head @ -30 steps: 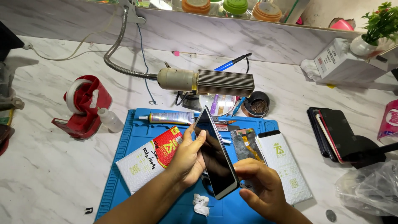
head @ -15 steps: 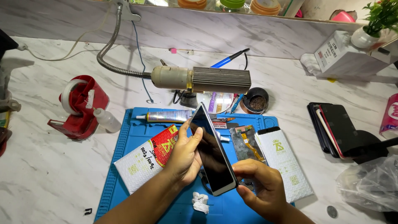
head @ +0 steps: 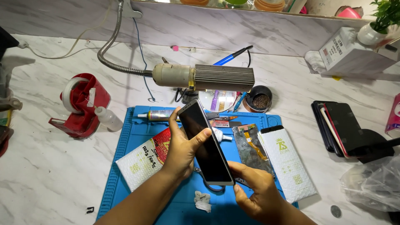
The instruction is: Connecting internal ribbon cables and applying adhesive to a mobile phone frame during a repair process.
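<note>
Gripping the phone [head: 205, 143] above the mat [head: 125, 166], the left hand [head: 180, 152] clasps its edges; the right hand [head: 254, 189] pinches its lower corner; thin, stiff, slippery glass, probably fragile; edges hold best.

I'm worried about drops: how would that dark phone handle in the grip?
The phone looks thin, stiff and glossy, so probably slippery. Its glass face seems fragile. Both hands, left and right, hold only its edges.

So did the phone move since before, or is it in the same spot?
Yes, slightly. The phone has shifted a little left against the white padded envelope on the blue mat, held by the left hand and right hand.
</note>
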